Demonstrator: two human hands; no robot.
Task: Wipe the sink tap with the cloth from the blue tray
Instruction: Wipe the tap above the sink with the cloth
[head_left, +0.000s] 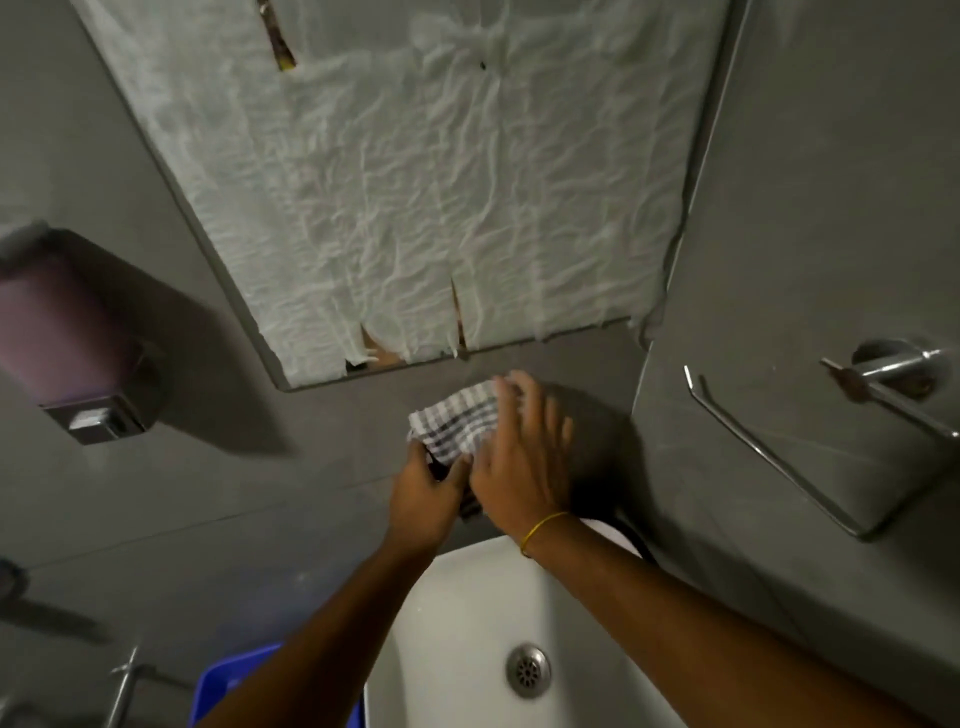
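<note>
A grey-and-white checked cloth (457, 421) is held against the wall just above the white sink (457, 623), below the covered mirror. My left hand (428, 493) grips the cloth's lower edge. My right hand (519, 457), with a yellow band on the wrist, presses flat on the cloth's right side. The sink tap is hidden under the cloth and my hands. A corner of the blue tray (228, 686) shows left of the sink, partly behind my left forearm.
A mirror covered with crumpled white paper (415, 182) fills the wall above. A soap dispenser (72, 353) hangs on the left wall. A metal towel rail (779, 457) and holder (893, 364) stick out at right. The sink drain (528, 670) lies below.
</note>
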